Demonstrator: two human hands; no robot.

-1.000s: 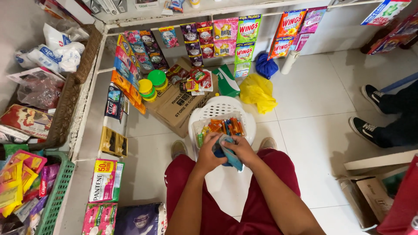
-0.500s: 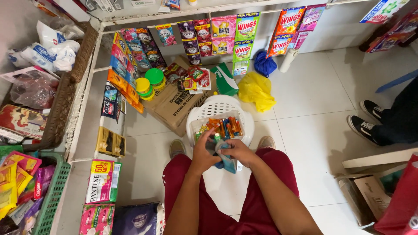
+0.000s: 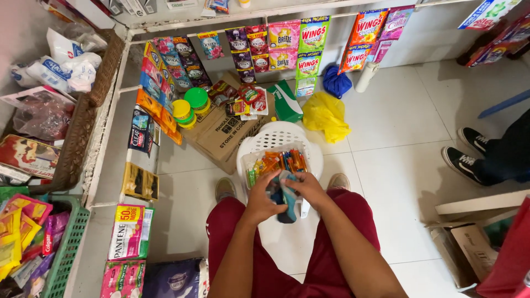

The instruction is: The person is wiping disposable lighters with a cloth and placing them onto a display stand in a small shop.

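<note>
Seen from above, I sit in dark red shorts with a white plastic chair (image 3: 276,135) in front of my knees. On its seat lies a clear bag of small colourful packets (image 3: 276,163). My left hand (image 3: 265,197) and my right hand (image 3: 305,187) meet over the bag's near edge, both gripping a dark teal and black sachet pack (image 3: 286,203). The pack hangs down between my thighs, partly hidden by my fingers.
A cardboard box (image 3: 221,135) with sachets and green and yellow lidded jars (image 3: 187,107) stands behind the chair. Sachet strips (image 3: 287,41) hang along the white rail. A green basket (image 3: 63,248) sits at the left. Another person's black shoes (image 3: 469,154) are at the right.
Both hands have drawn back from the bag toward my lap, bringing the dark sachet pack lower between my thighs. The view has tilted slightly.
</note>
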